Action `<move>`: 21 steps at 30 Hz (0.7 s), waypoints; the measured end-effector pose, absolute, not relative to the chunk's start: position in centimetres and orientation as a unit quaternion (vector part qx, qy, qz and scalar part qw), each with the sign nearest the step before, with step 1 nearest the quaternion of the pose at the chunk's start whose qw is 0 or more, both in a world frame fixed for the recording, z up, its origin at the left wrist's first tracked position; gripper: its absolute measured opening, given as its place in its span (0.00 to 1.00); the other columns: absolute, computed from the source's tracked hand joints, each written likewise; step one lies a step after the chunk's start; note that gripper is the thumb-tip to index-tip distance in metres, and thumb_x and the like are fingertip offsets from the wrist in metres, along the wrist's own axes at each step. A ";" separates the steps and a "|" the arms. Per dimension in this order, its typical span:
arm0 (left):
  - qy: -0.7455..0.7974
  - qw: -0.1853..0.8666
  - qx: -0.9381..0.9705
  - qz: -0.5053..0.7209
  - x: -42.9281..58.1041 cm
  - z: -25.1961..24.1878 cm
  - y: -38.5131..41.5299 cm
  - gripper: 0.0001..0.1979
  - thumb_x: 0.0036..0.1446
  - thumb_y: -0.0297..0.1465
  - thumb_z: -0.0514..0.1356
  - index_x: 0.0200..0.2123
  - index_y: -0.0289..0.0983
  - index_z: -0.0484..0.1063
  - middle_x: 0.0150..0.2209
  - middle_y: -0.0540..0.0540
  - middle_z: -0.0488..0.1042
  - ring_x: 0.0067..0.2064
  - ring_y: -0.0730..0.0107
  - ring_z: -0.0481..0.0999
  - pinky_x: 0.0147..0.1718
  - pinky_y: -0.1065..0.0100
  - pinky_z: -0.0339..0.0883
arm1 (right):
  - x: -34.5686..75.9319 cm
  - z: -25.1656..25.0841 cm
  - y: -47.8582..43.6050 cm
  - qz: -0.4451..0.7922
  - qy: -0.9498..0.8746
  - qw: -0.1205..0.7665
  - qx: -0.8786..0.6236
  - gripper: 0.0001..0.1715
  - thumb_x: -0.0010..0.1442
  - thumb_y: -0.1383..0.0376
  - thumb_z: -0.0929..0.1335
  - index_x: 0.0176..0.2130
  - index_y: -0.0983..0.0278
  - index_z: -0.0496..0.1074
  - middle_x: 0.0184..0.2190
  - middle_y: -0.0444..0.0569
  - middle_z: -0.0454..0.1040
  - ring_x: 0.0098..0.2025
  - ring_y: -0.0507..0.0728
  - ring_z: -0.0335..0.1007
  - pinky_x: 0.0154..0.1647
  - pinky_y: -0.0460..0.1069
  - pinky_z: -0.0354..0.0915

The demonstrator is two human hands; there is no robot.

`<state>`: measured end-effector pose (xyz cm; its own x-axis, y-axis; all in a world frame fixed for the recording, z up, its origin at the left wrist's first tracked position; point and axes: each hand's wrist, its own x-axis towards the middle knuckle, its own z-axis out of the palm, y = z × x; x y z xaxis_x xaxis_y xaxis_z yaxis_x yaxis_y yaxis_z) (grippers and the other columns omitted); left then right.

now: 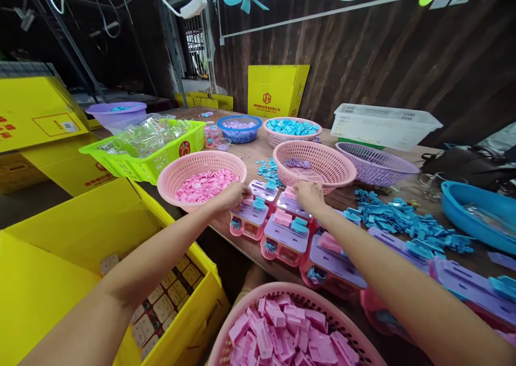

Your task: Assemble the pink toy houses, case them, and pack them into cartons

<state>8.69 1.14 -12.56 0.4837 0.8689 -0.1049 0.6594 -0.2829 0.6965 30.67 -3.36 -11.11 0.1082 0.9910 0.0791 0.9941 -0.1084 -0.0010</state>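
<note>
Two rows of toy units with lilac tops and pink bases run along the table edge. My left hand (234, 195) is closed, fingertips at a small pink plastic piece on the top of the leftmost front toy (249, 218), beside a blue piece. On a toy in the back row, my right hand (309, 196) has its fingers closed at another pink plastic piece (289, 193). Between my arms, a front-row toy (286, 237) carries a pink piece and a blue piece (299, 225) on its lilac top. My fingers partly hide both pink pieces.
A pink basket (231, 315) of pink pieces is nearest me. Left stands an open yellow carton (201, 307) holding packed units. Behind my left hand is a pink basket (163, 180) of pink parts. Loose blue pieces (403, 215) lie right, near a blue basin (451, 199).
</note>
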 end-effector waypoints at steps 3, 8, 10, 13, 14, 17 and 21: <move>0.484 0.349 0.788 0.153 8.7 -13.1 1.1 0.12 0.53 0.24 0.53 0.37 0.29 0.75 0.18 0.49 0.69 0.16 0.73 0.67 0.17 0.73 0.62 | 30.6 -10.9 -3.4 -0.026 -0.667 0.021 -0.745 0.18 0.62 0.65 0.58 0.37 0.64 0.75 0.41 0.54 0.76 0.45 0.60 0.67 0.42 0.52 0.51; 0.448 0.310 0.823 0.163 8.1 -13.1 1.9 0.10 0.50 0.25 0.55 0.32 0.31 0.77 0.26 0.46 0.75 0.27 0.68 0.72 0.28 0.70 0.64 | 30.6 -10.8 -3.5 -0.027 -0.671 0.022 -0.741 0.18 0.62 0.66 0.58 0.38 0.65 0.75 0.43 0.55 0.75 0.47 0.60 0.67 0.43 0.52 0.51; 0.426 0.298 0.840 0.156 7.7 -12.7 2.4 0.10 0.48 0.25 0.56 0.31 0.32 0.77 0.29 0.47 0.76 0.33 0.67 0.72 0.34 0.71 0.63 | 30.6 -10.9 -3.5 -0.026 -0.670 0.024 -0.742 0.18 0.63 0.66 0.57 0.38 0.65 0.75 0.42 0.55 0.75 0.47 0.60 0.67 0.43 0.52 0.51; 0.401 0.295 0.857 0.131 7.3 -12.3 3.0 0.10 0.50 0.27 0.56 0.32 0.34 0.77 0.29 0.49 0.76 0.33 0.69 0.71 0.34 0.72 0.60 | 30.7 -10.9 -3.4 -0.025 -0.668 0.030 -0.743 0.18 0.63 0.66 0.58 0.39 0.65 0.75 0.42 0.55 0.75 0.46 0.60 0.68 0.43 0.52 0.52; 0.396 0.294 0.861 0.123 7.3 -12.3 3.0 0.10 0.50 0.28 0.56 0.32 0.33 0.77 0.29 0.49 0.76 0.33 0.69 0.70 0.33 0.72 0.60 | 30.7 -10.9 -3.4 -0.025 -0.668 0.032 -0.743 0.18 0.63 0.66 0.58 0.39 0.65 0.75 0.42 0.55 0.75 0.46 0.59 0.68 0.43 0.52 0.52; 0.388 0.291 0.868 0.109 7.4 -12.7 3.1 0.12 0.52 0.30 0.55 0.34 0.32 0.76 0.28 0.48 0.75 0.31 0.70 0.69 0.31 0.72 0.58 | 30.7 -11.0 -3.4 -0.022 -0.670 0.034 -0.741 0.17 0.63 0.66 0.58 0.39 0.65 0.75 0.43 0.55 0.75 0.47 0.59 0.67 0.44 0.52 0.52; 0.384 0.293 0.870 0.101 7.5 -13.3 3.3 0.13 0.53 0.32 0.53 0.34 0.32 0.76 0.27 0.48 0.73 0.30 0.70 0.67 0.30 0.72 0.58 | 30.7 -11.1 -3.3 -0.021 -0.675 0.037 -0.737 0.18 0.63 0.67 0.57 0.40 0.67 0.75 0.43 0.56 0.75 0.48 0.60 0.67 0.45 0.53 0.52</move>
